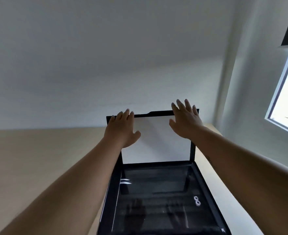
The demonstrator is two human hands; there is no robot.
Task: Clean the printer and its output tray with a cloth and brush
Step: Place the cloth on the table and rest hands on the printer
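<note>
One printer [156,200] on the desk [38,158], long axis running away from the camera, lid [155,141] upright at the far end. Two hands: left hand [122,128] and right hand [184,121] flat, fingers spread on the lid's top corners, gripping nothing.

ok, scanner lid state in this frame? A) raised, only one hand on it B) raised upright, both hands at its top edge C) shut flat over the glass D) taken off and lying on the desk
B: the lid stands upright behind the bare glass, with the left hand and right hand both spread at its top edge.
</note>
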